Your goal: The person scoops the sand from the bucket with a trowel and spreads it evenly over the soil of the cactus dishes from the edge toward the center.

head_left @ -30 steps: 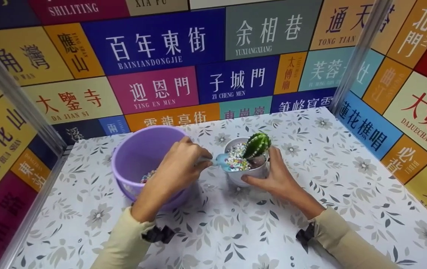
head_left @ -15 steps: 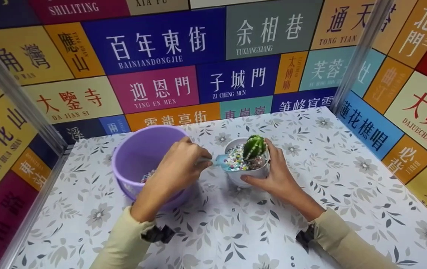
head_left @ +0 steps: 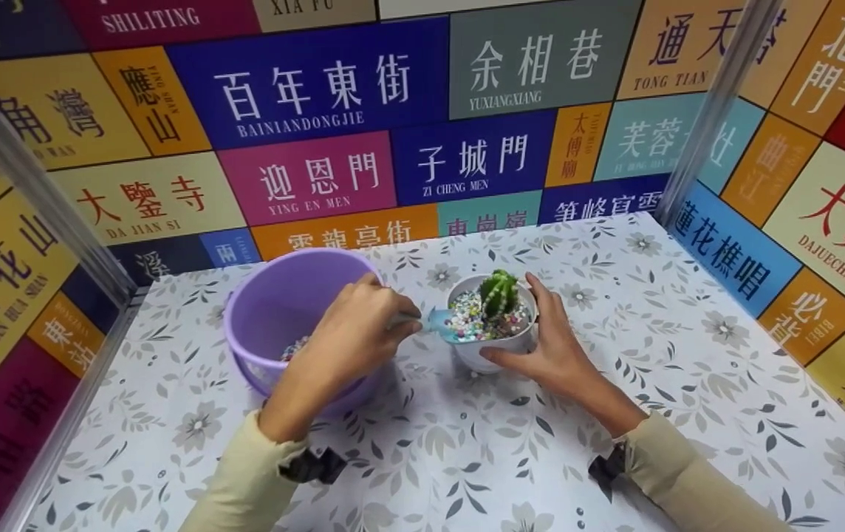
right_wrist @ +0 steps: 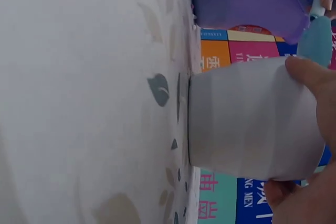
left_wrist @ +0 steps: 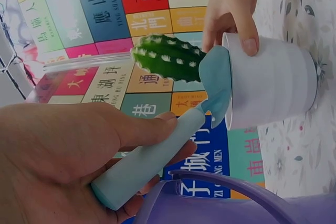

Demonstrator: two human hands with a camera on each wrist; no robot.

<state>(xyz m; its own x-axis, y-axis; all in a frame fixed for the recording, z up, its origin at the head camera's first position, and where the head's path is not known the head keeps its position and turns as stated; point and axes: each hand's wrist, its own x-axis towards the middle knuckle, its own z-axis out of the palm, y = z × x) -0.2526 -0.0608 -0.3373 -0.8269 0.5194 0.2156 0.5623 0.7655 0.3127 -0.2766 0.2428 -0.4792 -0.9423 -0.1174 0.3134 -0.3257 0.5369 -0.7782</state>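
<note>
My left hand (head_left: 354, 325) grips the pale blue handle of a small trowel (left_wrist: 149, 163). The trowel's blue blade (left_wrist: 216, 77) lies over the near-left rim of a white flowerpot (head_left: 487, 356), against the colourful small pebbles (head_left: 467, 316) inside. From the pot rises a green ribbed cactus (head_left: 497, 294) with pale spots, standing nearly upright. The pot's right side is held by my right hand (head_left: 563, 358), thumb on the front and fingers behind; in the right wrist view the pot (right_wrist: 247, 119) stands on the table. Under my left forearm stands a purple bucket (head_left: 267, 303).
Several more coloured pebbles (head_left: 294, 347) lie at the bottom of the bucket, whose purple handle (left_wrist: 247, 187) hangs at its side. A white floral cloth (head_left: 422, 473) covers the table. Sign-covered panels (head_left: 304, 89) enclose its back and sides.
The cactus has swung from leaning right to nearly upright, and the pebbles around it have shifted. Both hands have kept almost the same places.
</note>
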